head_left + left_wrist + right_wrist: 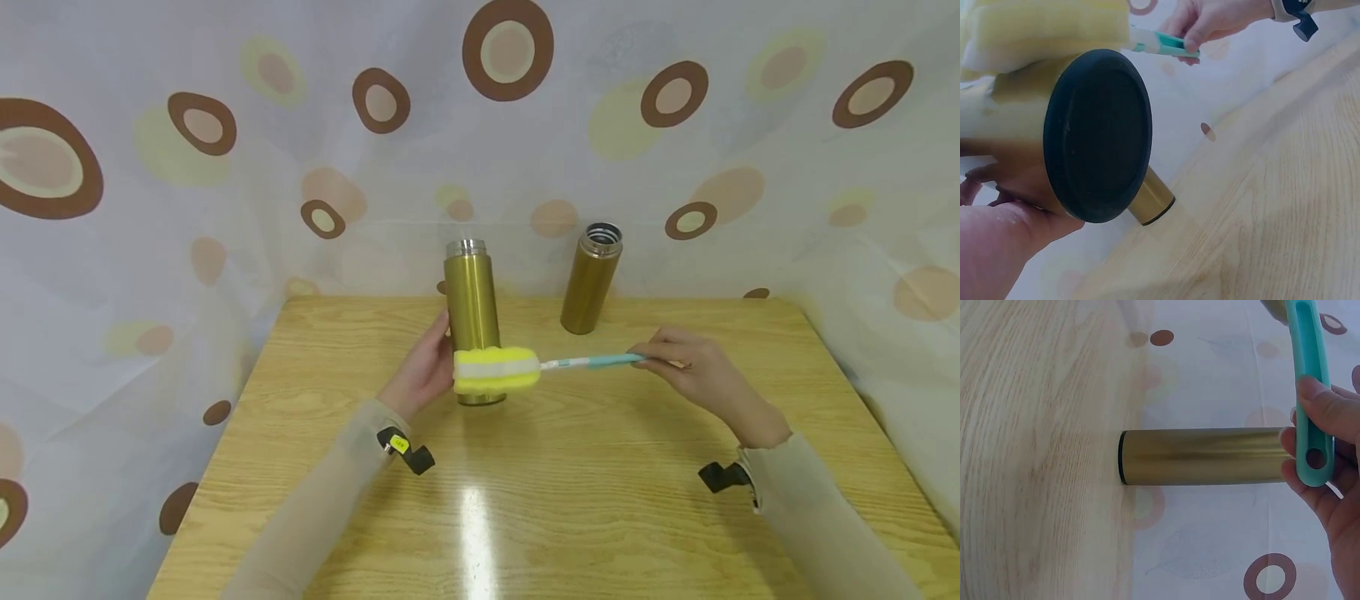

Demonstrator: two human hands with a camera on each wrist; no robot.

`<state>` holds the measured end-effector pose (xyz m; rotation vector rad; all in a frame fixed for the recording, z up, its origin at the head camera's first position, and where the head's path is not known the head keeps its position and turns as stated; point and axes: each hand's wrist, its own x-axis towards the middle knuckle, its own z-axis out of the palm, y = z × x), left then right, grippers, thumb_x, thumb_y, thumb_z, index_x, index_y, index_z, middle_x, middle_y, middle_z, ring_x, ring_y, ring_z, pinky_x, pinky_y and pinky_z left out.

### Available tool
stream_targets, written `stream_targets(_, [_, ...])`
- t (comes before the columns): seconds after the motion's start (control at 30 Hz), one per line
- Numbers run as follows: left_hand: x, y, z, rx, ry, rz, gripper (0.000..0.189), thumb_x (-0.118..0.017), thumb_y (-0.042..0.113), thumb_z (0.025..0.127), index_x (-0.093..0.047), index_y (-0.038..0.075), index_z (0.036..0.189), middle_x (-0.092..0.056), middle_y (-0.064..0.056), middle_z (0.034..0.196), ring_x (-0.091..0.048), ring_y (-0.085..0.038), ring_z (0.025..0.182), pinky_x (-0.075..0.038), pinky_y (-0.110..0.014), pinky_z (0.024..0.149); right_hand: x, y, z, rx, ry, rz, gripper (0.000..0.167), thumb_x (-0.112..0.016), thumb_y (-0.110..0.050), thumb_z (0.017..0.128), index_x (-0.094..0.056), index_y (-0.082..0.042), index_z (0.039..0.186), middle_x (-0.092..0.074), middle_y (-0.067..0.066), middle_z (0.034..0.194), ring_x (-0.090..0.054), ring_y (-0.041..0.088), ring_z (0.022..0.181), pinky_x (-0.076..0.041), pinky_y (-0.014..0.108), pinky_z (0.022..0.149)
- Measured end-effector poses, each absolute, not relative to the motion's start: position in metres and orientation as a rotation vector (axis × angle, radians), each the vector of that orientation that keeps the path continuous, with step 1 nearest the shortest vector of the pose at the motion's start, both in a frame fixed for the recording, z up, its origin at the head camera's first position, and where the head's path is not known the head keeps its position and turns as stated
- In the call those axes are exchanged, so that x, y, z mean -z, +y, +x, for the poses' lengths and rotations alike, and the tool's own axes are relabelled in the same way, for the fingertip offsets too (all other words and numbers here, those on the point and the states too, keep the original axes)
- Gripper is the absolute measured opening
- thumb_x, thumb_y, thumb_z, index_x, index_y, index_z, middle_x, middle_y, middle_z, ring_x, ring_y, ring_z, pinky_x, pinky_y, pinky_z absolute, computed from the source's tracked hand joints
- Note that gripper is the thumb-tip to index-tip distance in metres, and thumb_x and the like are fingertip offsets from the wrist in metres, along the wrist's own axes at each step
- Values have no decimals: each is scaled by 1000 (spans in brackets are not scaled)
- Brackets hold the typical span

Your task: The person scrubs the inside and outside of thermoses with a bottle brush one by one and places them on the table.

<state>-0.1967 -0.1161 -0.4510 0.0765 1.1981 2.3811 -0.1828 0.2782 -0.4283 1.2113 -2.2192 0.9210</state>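
Observation:
My left hand grips a gold thermos flask from its left side; its steel mouth points up and its lid is off. In the left wrist view the flask's dark base faces the camera, raised off the table. My right hand pinches the teal handle of a bottle brush near its end, seen closely in the right wrist view. The brush lies level, its yellow and white sponge head overlapping the lower front of the flask in the head view.
A second gold flask, uncapped, stands upright toward the back of the wooden table. Behind and at both sides hangs a pale curtain with brown, yellow and peach ovals.

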Motion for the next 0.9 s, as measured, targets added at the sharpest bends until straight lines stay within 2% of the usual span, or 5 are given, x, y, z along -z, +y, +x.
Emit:
stream_targets(0.5, [470,-111,-188,-2272,1195,239,84,-49,59,105,-19,9,165,-35,-17,160,-38,-31,146,-30,-47,124,415,276,-192,-854,-2171,982,53,-59,-44,101,-80,4,98,-68,8,81,-43,6,63,-31,13,56])
stream_targets(0.57, [471,-111,-186,-2260,1168,247,77,-48,59,105,-26,13,162,-45,-11,152,-47,-26,139,-37,-43,119,414,274,-192,-849,-2156,959,51,-60,-41,100,-80,5,97,-67,9,79,-43,7,63,-31,12,57])
stream_targets(0.7, [470,-112,-184,-2277,1061,266,45,-36,54,111,-46,25,144,-60,1,132,-59,-17,122,-48,-37,106,410,271,-192,-874,-2148,932,12,-76,-3,89,-80,6,97,-65,8,79,-44,7,66,-32,13,58])
stream_targets(0.77, [468,-113,-184,-2281,1029,291,39,-28,50,113,-52,30,135,-63,3,129,-61,-15,119,-50,-36,104,409,271,-191,-888,-2164,936,16,-80,5,83,-80,6,99,-66,8,80,-44,6,67,-33,13,59])
stream_targets(0.9, [469,-114,-187,-2268,1083,323,40,-30,53,111,-51,30,136,-61,2,130,-60,-15,120,-50,-36,104,410,271,-192,-909,-2164,981,31,-71,-23,97,-80,6,100,-66,8,81,-44,6,69,-34,15,59])
